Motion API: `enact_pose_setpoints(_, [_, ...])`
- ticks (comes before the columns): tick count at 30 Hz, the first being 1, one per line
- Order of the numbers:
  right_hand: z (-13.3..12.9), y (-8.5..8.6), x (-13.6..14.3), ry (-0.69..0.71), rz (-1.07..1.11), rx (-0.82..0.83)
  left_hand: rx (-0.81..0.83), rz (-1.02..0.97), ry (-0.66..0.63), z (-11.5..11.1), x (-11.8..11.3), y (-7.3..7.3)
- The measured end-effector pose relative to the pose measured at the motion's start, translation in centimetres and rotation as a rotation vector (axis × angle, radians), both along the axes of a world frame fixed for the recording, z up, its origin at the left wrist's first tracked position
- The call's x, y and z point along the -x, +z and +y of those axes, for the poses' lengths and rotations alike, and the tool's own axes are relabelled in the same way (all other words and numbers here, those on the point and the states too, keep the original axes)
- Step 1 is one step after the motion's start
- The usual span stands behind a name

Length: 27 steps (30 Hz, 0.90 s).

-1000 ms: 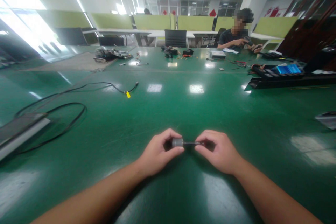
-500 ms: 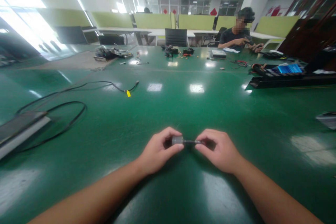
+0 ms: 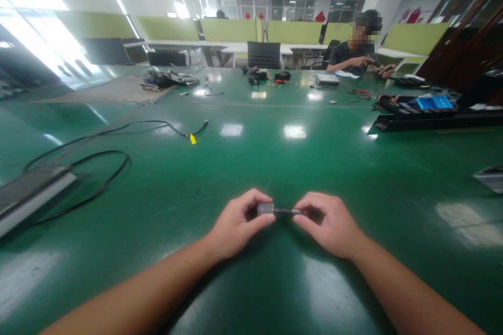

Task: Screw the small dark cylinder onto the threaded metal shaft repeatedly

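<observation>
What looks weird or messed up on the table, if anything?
Nothing looks spilled or broken. The untidiest bits are the jumbled heap at the far left of the table and the loosely looped black cable nearer. The gray cylinder in the left hand and thin rod in the right hand line up straight.

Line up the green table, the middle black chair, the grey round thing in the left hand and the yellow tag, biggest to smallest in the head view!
1. Green table
2. Black chair, beyond the table
3. Grey round thing, partly hidden by the left hand
4. Yellow tag
</observation>
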State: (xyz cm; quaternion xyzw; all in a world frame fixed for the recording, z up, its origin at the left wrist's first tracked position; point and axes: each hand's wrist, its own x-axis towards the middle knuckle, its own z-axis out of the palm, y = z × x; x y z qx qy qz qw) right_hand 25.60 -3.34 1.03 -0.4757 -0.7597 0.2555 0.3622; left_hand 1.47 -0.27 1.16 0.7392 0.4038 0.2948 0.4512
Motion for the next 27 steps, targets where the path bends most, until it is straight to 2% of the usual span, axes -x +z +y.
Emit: enact_pose_setpoints(27, [-0.04, -0.07, -0.11, -0.009, -0.002, -0.003, 0.005, -0.048, -0.007, 0.08, 0.04, -0.25])
